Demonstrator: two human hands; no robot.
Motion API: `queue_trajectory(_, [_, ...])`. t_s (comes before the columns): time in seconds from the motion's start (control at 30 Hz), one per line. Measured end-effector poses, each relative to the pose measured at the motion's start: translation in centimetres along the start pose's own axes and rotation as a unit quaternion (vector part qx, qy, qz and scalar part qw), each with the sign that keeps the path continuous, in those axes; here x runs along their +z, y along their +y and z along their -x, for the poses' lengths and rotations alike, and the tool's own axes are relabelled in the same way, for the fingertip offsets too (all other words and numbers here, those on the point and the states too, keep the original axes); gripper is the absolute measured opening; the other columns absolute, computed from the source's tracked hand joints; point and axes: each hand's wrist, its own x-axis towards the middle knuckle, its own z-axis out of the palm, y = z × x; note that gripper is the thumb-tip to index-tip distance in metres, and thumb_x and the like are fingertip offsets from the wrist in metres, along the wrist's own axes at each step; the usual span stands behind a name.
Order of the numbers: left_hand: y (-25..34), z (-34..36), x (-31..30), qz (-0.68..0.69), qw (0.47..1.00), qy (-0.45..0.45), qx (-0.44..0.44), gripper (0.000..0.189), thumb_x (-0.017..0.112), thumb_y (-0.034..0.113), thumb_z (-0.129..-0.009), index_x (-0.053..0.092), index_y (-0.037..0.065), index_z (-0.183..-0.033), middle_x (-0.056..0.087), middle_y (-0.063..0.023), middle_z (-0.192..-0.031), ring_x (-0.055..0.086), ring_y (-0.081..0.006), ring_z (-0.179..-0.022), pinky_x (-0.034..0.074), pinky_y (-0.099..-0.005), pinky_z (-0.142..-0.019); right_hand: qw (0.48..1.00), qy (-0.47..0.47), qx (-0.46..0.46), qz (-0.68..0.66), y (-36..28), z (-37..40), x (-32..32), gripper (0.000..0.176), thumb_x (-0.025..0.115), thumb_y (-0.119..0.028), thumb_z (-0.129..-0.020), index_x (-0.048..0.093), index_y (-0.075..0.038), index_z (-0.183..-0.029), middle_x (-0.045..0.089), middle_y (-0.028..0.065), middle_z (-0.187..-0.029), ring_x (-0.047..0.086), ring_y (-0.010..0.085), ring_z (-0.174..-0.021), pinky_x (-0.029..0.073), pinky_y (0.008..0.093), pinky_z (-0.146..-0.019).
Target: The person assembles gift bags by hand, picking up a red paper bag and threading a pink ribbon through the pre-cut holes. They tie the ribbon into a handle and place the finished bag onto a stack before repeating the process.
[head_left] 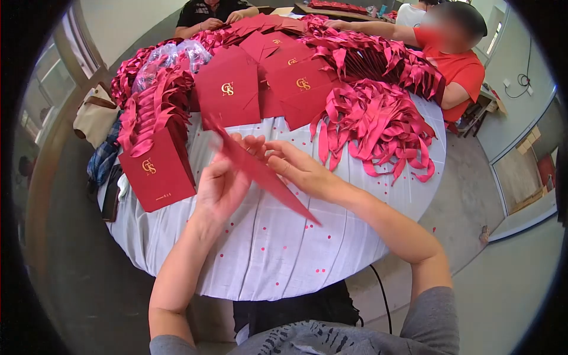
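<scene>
A flat dark-red paper gift bag (pixel 269 180), seen almost edge-on and slightly blurred, slants between my hands above the table. My left hand (pixel 222 183) is palm up with its fingers curled around the bag's left side. At the other side, my right hand (pixel 305 171) has its fingers stretched toward the bag, the tips at or close to its surface. Behind my hands lie flat red bags (pixel 229 89) with gold lettering. A heap of loose crimson ribbons (pixel 378 127) is to the right. Left of my hands leans a row of ribboned bags (pixel 158 171).
Small red paper dots are scattered on the white cloth of the round table (pixel 296 260). Across it, more ribboned bags (pixel 384 59) form a long row beside a person in red (pixel 461 68). Clear plastic (pixel 171 62) rests on the left pile. Another person's hands (pixel 222 22) work at the far edge.
</scene>
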Motion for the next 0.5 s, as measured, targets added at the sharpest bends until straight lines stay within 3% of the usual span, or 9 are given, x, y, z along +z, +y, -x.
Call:
queue_trajectory(0.03, [0.0,-0.1,0.0,0.037,0.999,0.000,-0.032,0.028,0.058,0.027,-0.089,0.051,0.006,-0.105,0.054,-0.0083,-0.118,0.046,-0.0246,-0.120,0.030,-0.0400,-0.111,1.000,0.000,0.028,0.012,-0.5,0.5,0.0,0.051,0.053,-0.035,-0.095,0.037,-0.003,-0.132,0.057,0.0121,-0.114,0.053,0.0194,-0.108,0.046,0.0306,-0.086])
queue_trajectory(0.1, [-1.0,0.0,0.9,0.061,0.998,-0.014,-0.011,0.030,0.058,0.035,-0.089,0.051,0.008,-0.101,0.053,-0.0080,-0.117,0.046,-0.0247,-0.120,0.032,-0.0392,-0.109,0.979,-0.077,0.165,-0.089,-1.4,0.3,-0.7,0.051,0.055,-0.030,-0.095,0.039,-0.002,-0.134,0.050,0.0084,-0.124,0.047,0.0134,-0.116,0.043,0.0269,-0.091])
queue_trajectory(0.17, [-0.8,-0.1,0.8,-0.004,0.999,-0.050,0.007,0.025,0.053,0.033,-0.093,0.051,0.009,-0.100,0.054,-0.0078,-0.115,0.047,-0.0239,-0.119,0.035,-0.0382,-0.107,0.985,-0.056,0.122,-0.110,-0.8,0.1,-0.6,0.049,0.060,-0.022,-0.092,0.041,-0.001,-0.132,0.051,0.0075,-0.125,0.050,0.0132,-0.113,0.043,0.0270,-0.092])
queue_trajectory(0.23, [-0.2,-0.1,1.6,-0.067,0.994,-0.070,-0.051,0.021,0.051,0.028,-0.094,0.051,0.009,-0.102,0.053,-0.0076,-0.116,0.046,-0.0228,-0.120,0.039,-0.0384,-0.104,0.990,-0.037,0.001,-0.135,-0.8,-0.3,-0.5,0.047,0.062,-0.014,-0.090,0.042,-0.001,-0.131,0.051,0.0075,-0.125,0.053,0.0132,-0.110,0.045,0.0277,-0.092])
queue_trajectory(0.27, [-1.1,0.2,1.9,-0.050,0.997,0.030,0.058,0.019,0.053,0.026,-0.093,0.053,0.008,-0.101,0.056,-0.0067,-0.109,0.050,-0.0213,-0.116,0.042,-0.0387,-0.100,0.994,-0.006,0.040,-0.100,-1.1,0.1,-1.2,0.046,0.061,-0.010,-0.090,0.041,-0.001,-0.131,0.051,0.0089,-0.125,0.054,0.0130,-0.108,0.045,0.0280,-0.093])
queue_trajectory(0.3, [-0.1,0.1,1.2,-0.050,0.997,0.032,0.057,0.019,0.053,0.026,-0.093,0.053,0.008,-0.101,0.056,-0.0067,-0.109,0.050,-0.0213,-0.116,0.042,-0.0387,-0.100,0.995,0.005,0.027,-0.100,-1.4,0.0,-1.8,0.046,0.060,-0.009,-0.090,0.041,-0.001,-0.131,0.052,0.0086,-0.124,0.054,0.0127,-0.108,0.045,0.0275,-0.092])
queue_trajectory(0.37, [3.7,-0.4,-1.4,-0.235,0.955,0.175,-0.052,0.018,0.054,0.021,-0.092,0.056,0.008,-0.103,0.059,-0.0046,-0.099,0.057,-0.0173,-0.100,0.047,-0.0360,-0.091,0.997,0.019,-0.009,-0.080,-1.8,-0.1,-3.2,0.043,0.058,-0.007,-0.091,0.041,-0.001,-0.130,0.053,0.0073,-0.119,0.055,0.0117,-0.105,0.046,0.0254,-0.090])
queue_trajectory(0.47, [5.3,0.2,-2.6,-0.303,0.923,0.198,0.133,0.018,0.049,0.013,-0.094,0.057,0.007,-0.109,0.060,-0.0013,-0.092,0.053,-0.0083,-0.078,0.044,-0.0233,-0.074,0.995,0.051,-0.083,0.030,-2.6,-0.2,-4.6,0.038,0.053,-0.005,-0.092,0.042,-0.001,-0.128,0.053,0.0060,-0.114,0.055,0.0113,-0.105,0.045,0.0246,-0.091])
queue_trajectory(0.5, [4.8,0.0,-1.0,-0.431,0.861,0.194,0.186,0.018,0.049,0.012,-0.093,0.058,0.006,-0.108,0.060,-0.0021,-0.094,0.053,-0.0080,-0.080,0.043,-0.0228,-0.074,0.995,0.053,-0.082,0.028,-2.7,-0.2,-4.7,0.038,0.053,-0.005,-0.092,0.042,-0.001,-0.128,0.053,0.0060,-0.114,0.055,0.0113,-0.105,0.045,0.0246,-0.091])
